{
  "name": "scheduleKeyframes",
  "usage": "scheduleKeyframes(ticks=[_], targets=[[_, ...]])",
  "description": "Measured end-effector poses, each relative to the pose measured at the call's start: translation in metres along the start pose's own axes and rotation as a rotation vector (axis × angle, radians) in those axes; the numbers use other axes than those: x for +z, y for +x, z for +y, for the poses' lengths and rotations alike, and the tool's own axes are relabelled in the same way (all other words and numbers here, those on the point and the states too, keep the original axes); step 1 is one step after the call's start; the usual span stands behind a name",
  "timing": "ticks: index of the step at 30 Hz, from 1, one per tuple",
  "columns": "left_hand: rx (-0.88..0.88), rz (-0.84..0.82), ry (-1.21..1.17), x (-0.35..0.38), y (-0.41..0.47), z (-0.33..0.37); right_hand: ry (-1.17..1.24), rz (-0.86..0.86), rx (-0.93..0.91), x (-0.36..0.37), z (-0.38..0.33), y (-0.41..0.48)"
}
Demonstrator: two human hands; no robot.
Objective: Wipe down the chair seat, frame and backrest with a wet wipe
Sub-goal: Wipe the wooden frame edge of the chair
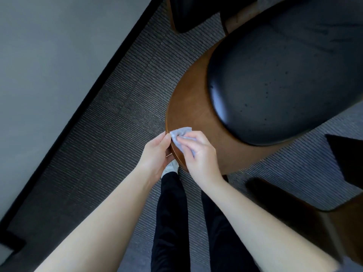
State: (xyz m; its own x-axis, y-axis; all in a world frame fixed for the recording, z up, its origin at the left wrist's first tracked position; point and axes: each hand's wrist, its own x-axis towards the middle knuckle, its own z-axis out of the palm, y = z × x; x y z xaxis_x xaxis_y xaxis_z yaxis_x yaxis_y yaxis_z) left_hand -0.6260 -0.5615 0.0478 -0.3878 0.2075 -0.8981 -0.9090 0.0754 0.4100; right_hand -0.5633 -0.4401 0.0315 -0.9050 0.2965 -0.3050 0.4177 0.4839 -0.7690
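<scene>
The wet wipe [179, 134] sits at the rim of the chair's brown wooden frame [196, 107], held by both hands. The right hand [198, 154] pinches its bunched middle and the left hand [157, 152] nips one corner (probably refolding to a clean face). The black seat cushion [275, 85] lies beyond, untouched.

Free passage on left over ribbed grey carpet [117, 114], as far as black skirting board [86, 103]. Blocked on right by curved brown wooden chair frame [192, 107] and black padded seat cushion [275, 75]. Narrow carpet gap before dark neighbouring chair [294, 209], lower right.
</scene>
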Motion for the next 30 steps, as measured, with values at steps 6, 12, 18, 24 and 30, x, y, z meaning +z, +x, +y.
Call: scheduleKeyframes(ticks=[6,12,18,24,30], targets=[[0.004,0.041,0.021,0.006,-0.009,-0.007,-0.052,0.117,0.134,-0.003,0.005,-0.011],[0.038,0.107,0.006,0.018,-0.016,-0.018,-0.07,0.192,0.246,-0.015,0.023,-0.023],[0.059,0.148,-0.042,0.029,-0.024,-0.024,-0.05,0.086,0.104,-0.027,0.035,-0.044],[0.113,0.26,0.061,0.032,-0.023,-0.029,-0.043,0.082,0.135,-0.028,0.034,-0.042],[0.132,0.325,0.131,0.039,-0.025,-0.029,0.013,0.025,-0.011,-0.027,0.032,-0.053]])
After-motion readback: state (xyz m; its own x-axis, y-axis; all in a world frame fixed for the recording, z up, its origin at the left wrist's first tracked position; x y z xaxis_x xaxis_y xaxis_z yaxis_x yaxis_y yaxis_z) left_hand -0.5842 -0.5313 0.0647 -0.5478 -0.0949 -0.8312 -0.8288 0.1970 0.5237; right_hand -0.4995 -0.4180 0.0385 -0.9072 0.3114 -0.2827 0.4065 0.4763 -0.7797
